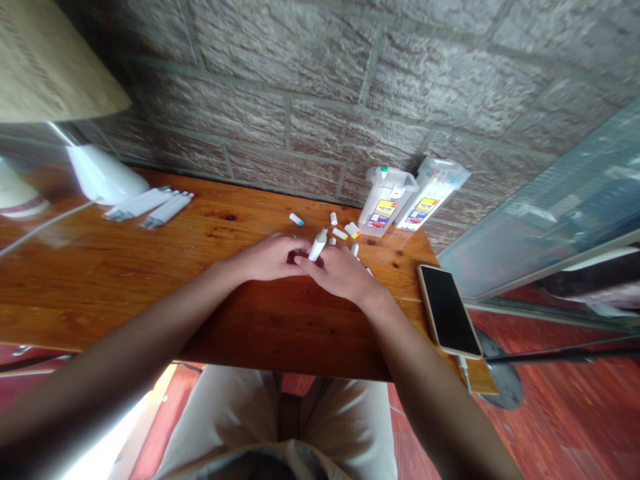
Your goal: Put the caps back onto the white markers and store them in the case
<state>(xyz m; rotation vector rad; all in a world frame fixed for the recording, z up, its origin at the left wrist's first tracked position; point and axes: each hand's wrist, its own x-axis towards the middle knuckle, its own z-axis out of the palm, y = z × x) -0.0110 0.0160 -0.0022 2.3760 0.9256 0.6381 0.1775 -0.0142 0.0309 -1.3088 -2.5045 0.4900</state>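
A white marker [318, 245] stands nearly upright in my right hand [341, 270], its bare grey tip pointing up. My left hand [276, 257] is right beside it, with its fingers curled in toward the right thumb; what they hold, if anything, is hidden. Just past my hands lie several loose white marker caps with coloured ends, among them a teal-ended cap [297, 219] and a yellow-ended cap [340, 234]. Off to the left, several white and grey markers [167, 209] lie in a bunch on the wooden table [220, 230].
Two clear plastic marker cases, a front case [383, 207] and a rear case [427, 200], stand against the stone wall [320, 87]. A phone [449, 310] with a cable lies at the table's right edge. A lamp [103, 173] stands at the far left.
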